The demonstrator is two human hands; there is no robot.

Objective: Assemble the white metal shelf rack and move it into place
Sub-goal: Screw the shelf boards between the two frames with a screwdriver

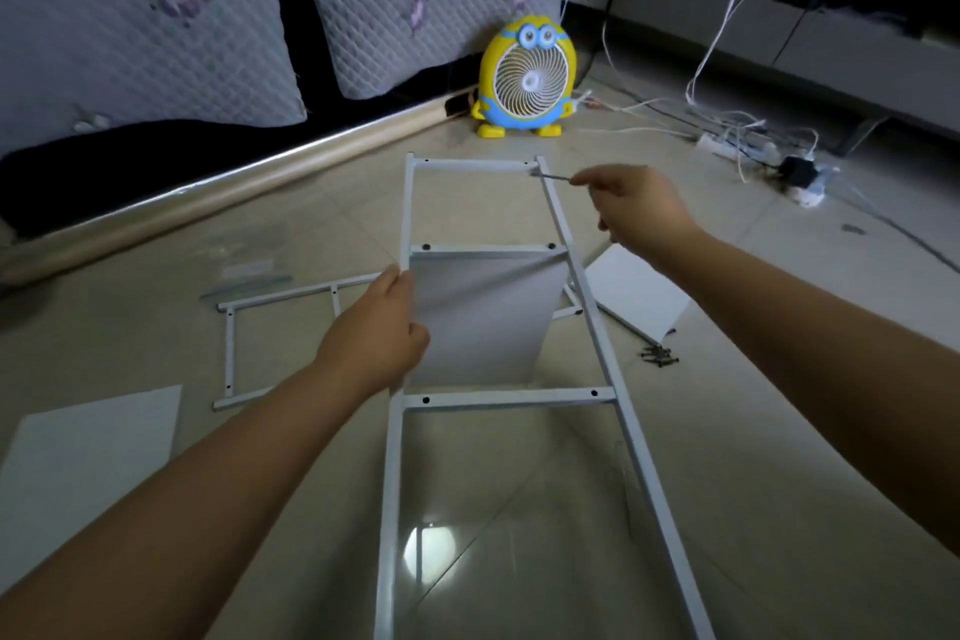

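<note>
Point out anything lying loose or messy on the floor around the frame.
Dark screws lie in a loose pile on the tiles right of the frame, unboxed. Tangled cables sprawl around a power strip further back.

- Nothing readable is showing anywhere: no words, numbers, brand names or labels.
- The yellow fan (526, 77) is showing only a cartoon face, no lettering.
- The white frame (511, 400) is carrying no print.

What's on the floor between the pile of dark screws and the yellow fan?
In the head view, a white shelf panel lies flat just beyond the screws. Past it, toward the fan, the tiled floor is bare, though the right hand hovers above that stretch.
</note>
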